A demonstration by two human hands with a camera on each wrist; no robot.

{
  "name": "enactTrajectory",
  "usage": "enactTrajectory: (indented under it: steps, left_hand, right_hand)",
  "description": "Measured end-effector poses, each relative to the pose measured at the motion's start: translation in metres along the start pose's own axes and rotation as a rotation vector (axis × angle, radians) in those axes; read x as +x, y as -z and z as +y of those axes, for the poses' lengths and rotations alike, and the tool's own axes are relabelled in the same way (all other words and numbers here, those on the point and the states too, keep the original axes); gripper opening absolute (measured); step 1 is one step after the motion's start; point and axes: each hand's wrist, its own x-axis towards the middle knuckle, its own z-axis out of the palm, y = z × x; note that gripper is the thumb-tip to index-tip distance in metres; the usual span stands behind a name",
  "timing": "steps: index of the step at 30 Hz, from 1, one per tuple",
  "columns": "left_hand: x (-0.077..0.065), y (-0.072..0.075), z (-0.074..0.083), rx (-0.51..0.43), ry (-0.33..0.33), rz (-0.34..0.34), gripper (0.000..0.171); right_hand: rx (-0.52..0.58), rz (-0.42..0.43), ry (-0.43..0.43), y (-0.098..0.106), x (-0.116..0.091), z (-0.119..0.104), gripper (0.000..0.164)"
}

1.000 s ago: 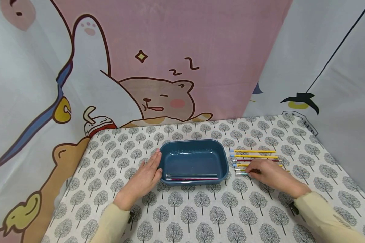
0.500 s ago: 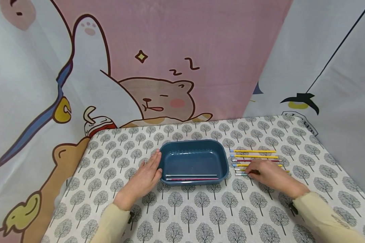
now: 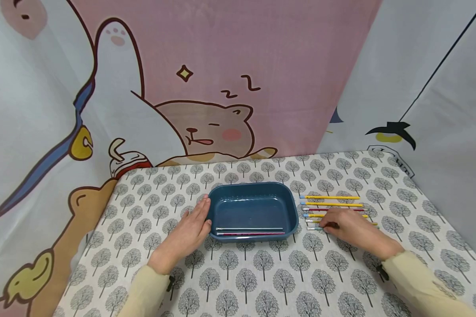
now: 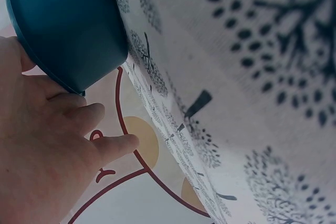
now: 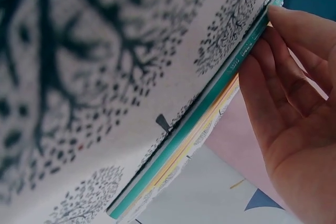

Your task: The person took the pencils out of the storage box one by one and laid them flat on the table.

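Note:
My left hand (image 3: 188, 233) lies with fairly straight fingers along the left side of a dark blue rectangular tray (image 3: 250, 211); its fingers reach the rim in the left wrist view. Inside the tray, a greenish pencil (image 3: 250, 229) and a dark red pencil (image 3: 254, 234) lie parallel near the front wall. To the right, my right hand (image 3: 347, 226) pinches a green pencil (image 5: 202, 103) near its eraser end between thumb and fingers. That pencil lies low along the cloth, nearest me in the row, and the hand covers much of it in the head view.
Behind the green pencil lie several more in a row: yellow pencils (image 3: 333, 204) with blue erasers, and a dark red pencil (image 3: 317, 209). A tree-print cloth (image 3: 262, 277) covers the table. Cartoon-print curtains (image 3: 293, 79) stand at the back and sides.
My right hand shifts very slightly at the green pencil. The left hand, the tray and the other pencils stay where they were.

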Motion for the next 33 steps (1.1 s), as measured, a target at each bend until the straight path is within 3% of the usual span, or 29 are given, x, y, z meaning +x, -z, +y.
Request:
enactTrajectory:
  steps: [11, 25, 33]
  left_hand:
    - [0.000, 0.001, 0.000, 0.011, -0.009, 0.011, 0.062]
    - [0.001, 0.000, 0.000, 0.005, -0.010, 0.012, 0.062]
    - [0.001, 0.000, 0.001, 0.003, -0.002, 0.005, 0.062]
  right_hand:
    - [-0.031, 0.129, 0.011, 0.004, -0.004, -0.006, 0.020]
    - [-0.051, 0.208, -0.002, 0.011, -0.002, -0.012, 0.058]
    - [-0.017, 0.223, -0.008, 0.018, 0.003, -0.027, 0.074]
